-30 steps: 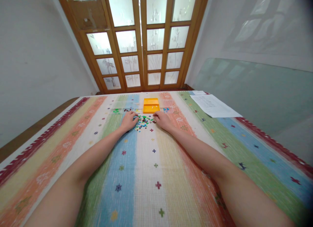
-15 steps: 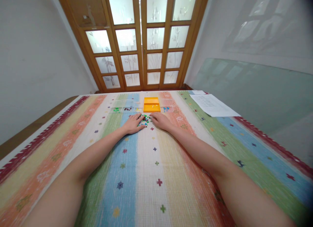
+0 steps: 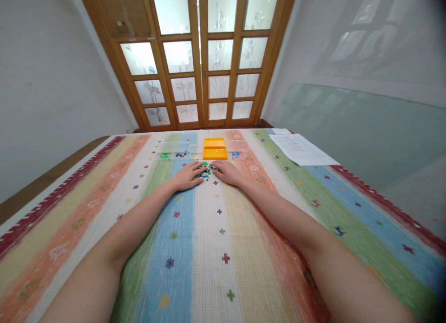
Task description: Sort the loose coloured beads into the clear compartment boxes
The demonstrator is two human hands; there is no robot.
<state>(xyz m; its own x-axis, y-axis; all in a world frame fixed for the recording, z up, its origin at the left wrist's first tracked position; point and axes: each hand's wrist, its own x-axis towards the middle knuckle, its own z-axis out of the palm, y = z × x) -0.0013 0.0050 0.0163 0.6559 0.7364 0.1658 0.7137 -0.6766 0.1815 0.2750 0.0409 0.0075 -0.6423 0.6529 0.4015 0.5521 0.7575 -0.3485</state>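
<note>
A small pile of tiny pieces (image 3: 206,172) in green, blue and dark colours lies on the striped tablecloth between my two hands. My left hand (image 3: 187,176) rests at the pile's left side, fingers spread, with the fingertips over some of the pieces. From the right, my right hand (image 3: 226,171) touches the pile, its fingers bent and slightly apart; its fingertips partly cover pieces. What exact kind the pieces are is too small to tell. Just beyond the hands sits an open yellow box (image 3: 215,154) with a few small pale bits in it.
Clear plastic trays flank the box, holding sorted green pieces (image 3: 164,155), dark red pieces (image 3: 180,154), yellow pieces (image 3: 195,156) and blue pieces (image 3: 236,155). White paper sheets (image 3: 301,149) lie at the far right of the tablecloth (image 3: 209,267). Behind the table stand wooden glazed doors (image 3: 202,58).
My right hand has moved slightly left, onto the pile's edge. The left fingers have shifted a little, and the pile looks more gathered together. The view has moved slightly.
</note>
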